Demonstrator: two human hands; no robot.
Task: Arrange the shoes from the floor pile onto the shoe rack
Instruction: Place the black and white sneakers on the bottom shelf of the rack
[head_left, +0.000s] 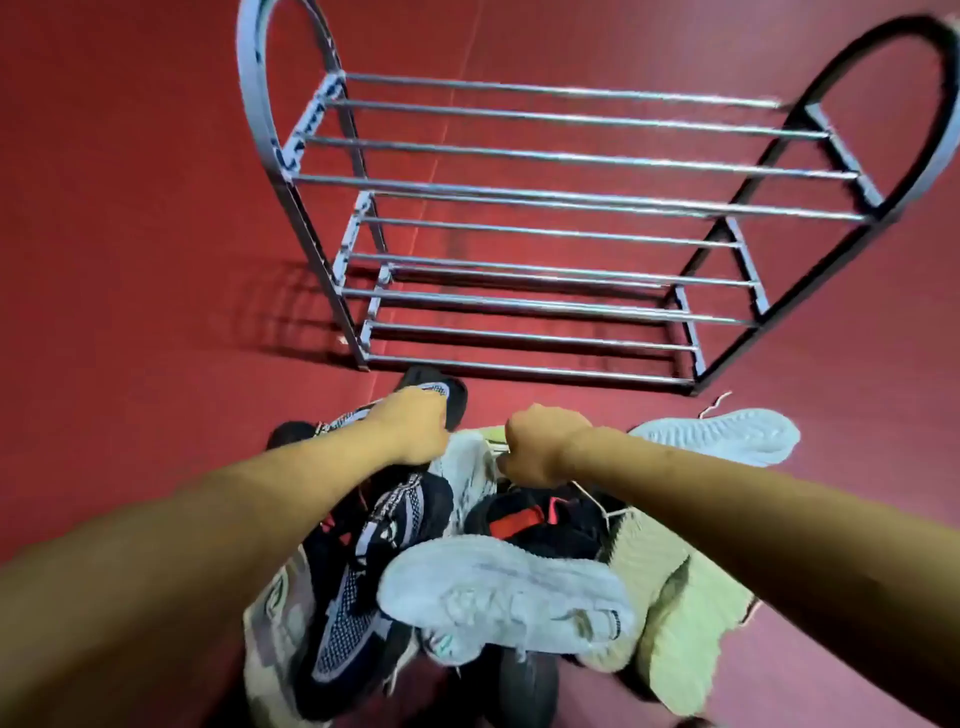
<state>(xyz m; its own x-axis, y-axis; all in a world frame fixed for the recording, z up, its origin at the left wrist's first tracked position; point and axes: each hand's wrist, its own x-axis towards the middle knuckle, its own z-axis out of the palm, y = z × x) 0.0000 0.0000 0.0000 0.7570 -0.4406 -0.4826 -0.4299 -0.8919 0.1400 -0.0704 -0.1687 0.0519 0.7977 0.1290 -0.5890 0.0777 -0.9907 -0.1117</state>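
Note:
A pile of shoes lies on the red floor in front of a metal shoe rack (545, 208) with bare bar shelves. My left hand (410, 426) grips a black and white knit sneaker (441, 395) at the pile's far left edge. My right hand (540, 447) is curled over a grey-white sneaker (467, 473) in the pile's middle and seems to pinch its lace or collar. A white sneaker (498, 592) lies sole-up at the front. Another black and white sneaker (363, 587) and a black shoe with red straps (540, 519) sit under my arms.
A white shoe (727, 434) lies sole-up to the right of the pile, close to the rack's front right foot. Pale green shoes (670, 613) lie at the pile's right side. A red wall stands behind the rack.

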